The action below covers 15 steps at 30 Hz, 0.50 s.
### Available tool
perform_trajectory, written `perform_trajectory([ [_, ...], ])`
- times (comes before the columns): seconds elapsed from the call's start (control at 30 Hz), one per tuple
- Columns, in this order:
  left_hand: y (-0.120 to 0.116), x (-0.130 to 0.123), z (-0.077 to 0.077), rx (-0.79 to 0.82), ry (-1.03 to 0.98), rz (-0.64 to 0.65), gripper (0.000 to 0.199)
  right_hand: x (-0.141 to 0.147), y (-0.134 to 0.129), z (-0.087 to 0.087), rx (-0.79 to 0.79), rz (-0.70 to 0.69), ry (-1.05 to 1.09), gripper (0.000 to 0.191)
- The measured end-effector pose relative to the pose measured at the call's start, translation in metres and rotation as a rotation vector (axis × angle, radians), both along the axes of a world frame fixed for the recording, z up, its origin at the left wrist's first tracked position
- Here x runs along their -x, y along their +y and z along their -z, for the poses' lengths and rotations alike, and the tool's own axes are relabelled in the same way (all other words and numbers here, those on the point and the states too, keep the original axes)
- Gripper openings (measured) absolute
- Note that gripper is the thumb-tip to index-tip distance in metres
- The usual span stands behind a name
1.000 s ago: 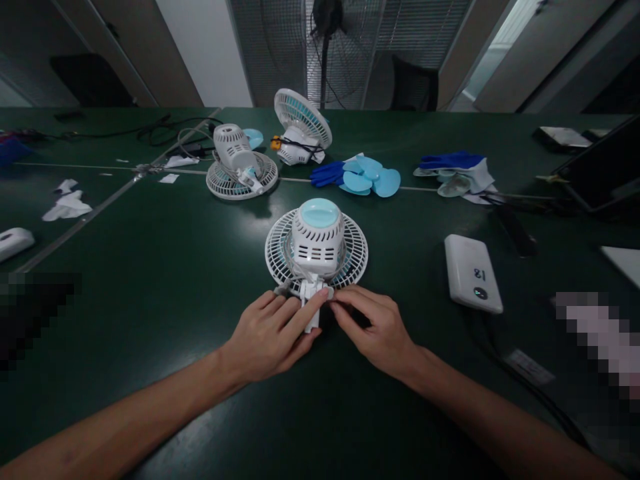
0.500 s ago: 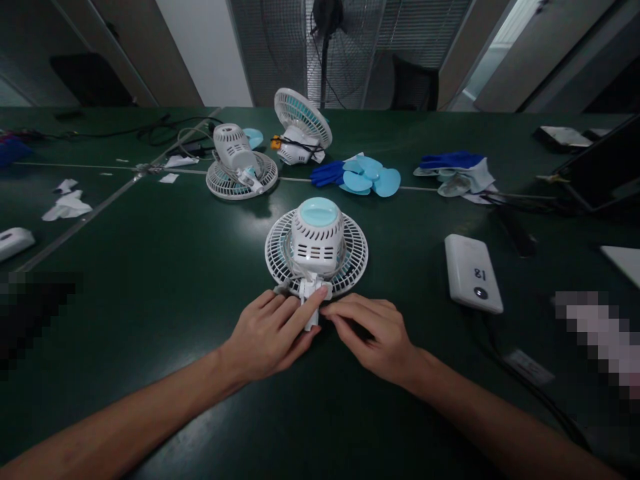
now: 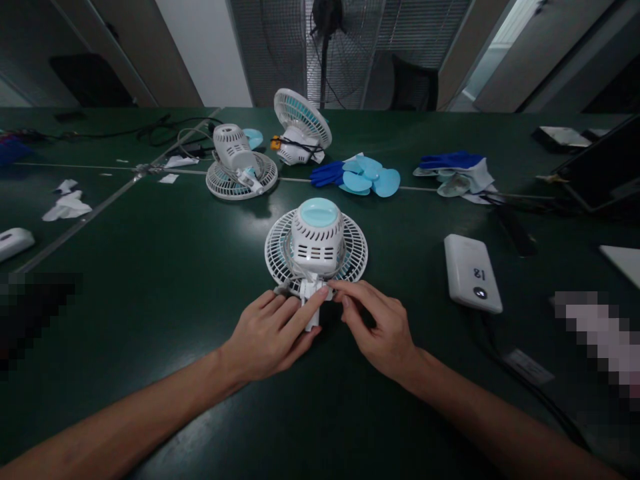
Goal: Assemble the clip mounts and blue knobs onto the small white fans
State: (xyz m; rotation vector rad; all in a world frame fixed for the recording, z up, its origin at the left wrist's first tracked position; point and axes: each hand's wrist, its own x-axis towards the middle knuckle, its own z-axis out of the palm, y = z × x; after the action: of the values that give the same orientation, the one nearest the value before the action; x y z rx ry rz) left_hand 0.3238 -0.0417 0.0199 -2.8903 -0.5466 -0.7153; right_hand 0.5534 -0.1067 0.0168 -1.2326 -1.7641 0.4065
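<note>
A small white electric fan (image 3: 320,247) lies grille-down in front of me, its vented motor housing and light-blue cap facing up. My left hand (image 3: 273,333) is closed around the fan's white neck piece (image 3: 311,313), index finger along its top and thumb underneath. On the neck's right side, my right hand (image 3: 377,327) has its index fingertip against a small white projecting part, thumb curled just below; the exact contact is partly hidden. A loop of cord circles the base of the housing.
Behind lie a second fan (image 3: 235,160), a tilted fan (image 3: 303,127), light-blue fan blades (image 3: 373,177) and blue-and-grey gloves (image 3: 455,172). A white power bank (image 3: 473,273) with a cable lies right; crumpled white scraps (image 3: 67,205) lie left on the green table (image 3: 175,267).
My right hand has shifted slightly up and right, its fingers going from beneath the neck piece to the small projecting part. My left hand and the fan have stayed put.
</note>
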Motion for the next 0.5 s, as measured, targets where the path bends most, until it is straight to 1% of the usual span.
perform_trajectory([
  [0.3,-0.0003,-0.0022,-0.0038,-0.009,-0.004,-0.001,0.055,0.0001,0.0030,0.0038,0.056,0.006,0.011,0.028],
  [0.5,0.0001,-0.0014,-0.0019,-0.006,0.003,0.002,0.054,-0.0010,0.0038,0.0040,0.099,-0.024,0.034,0.023],
])
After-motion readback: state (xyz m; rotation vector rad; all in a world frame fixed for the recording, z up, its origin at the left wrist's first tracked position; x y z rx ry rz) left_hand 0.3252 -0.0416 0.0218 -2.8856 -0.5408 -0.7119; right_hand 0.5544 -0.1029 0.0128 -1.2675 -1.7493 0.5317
